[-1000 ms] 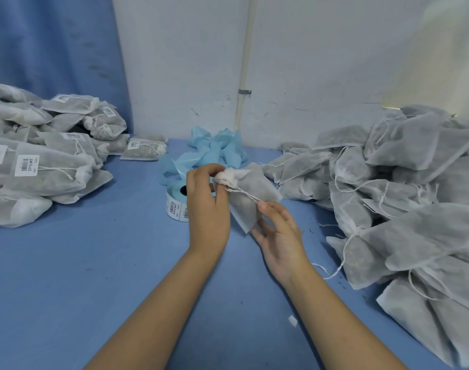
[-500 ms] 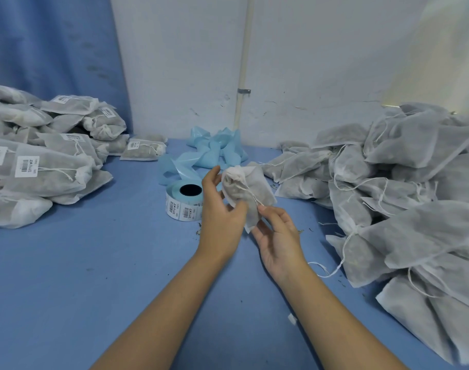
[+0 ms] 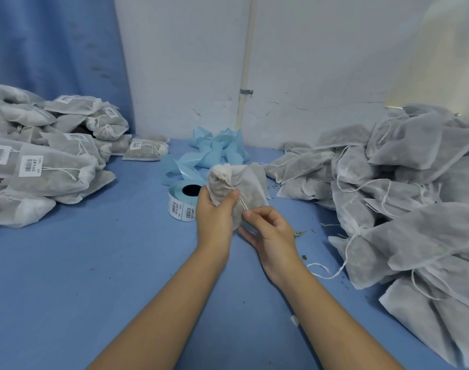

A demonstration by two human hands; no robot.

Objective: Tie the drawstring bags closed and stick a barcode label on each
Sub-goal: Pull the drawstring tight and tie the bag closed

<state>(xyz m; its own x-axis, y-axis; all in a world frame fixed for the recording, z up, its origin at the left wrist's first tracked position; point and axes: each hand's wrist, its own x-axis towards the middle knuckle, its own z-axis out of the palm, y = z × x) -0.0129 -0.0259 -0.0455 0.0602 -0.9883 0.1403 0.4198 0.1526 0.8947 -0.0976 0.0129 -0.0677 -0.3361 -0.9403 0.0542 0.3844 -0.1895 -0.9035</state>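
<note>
A grey drawstring bag (image 3: 248,189) stands upright at the table's middle, its gathered mouth pointing up and left. My left hand (image 3: 214,212) grips its neck, thumb pressed on the cord. My right hand (image 3: 270,231) pinches the white drawstring (image 3: 242,202) just below the neck, its fingers under the bag. A roll of barcode labels (image 3: 182,202) lies right behind my left hand.
Labelled, tied bags (image 3: 49,166) are piled at the left. A big heap of unlabelled bags (image 3: 404,198) fills the right side. Crumpled blue backing strip (image 3: 214,150) lies behind the roll by the white wall. Blue table (image 3: 81,276) stretches in front.
The bag has been turned upright and brought lower and to the right. My right hand has closed onto the drawstring, and the label roll now shows beside my left hand.
</note>
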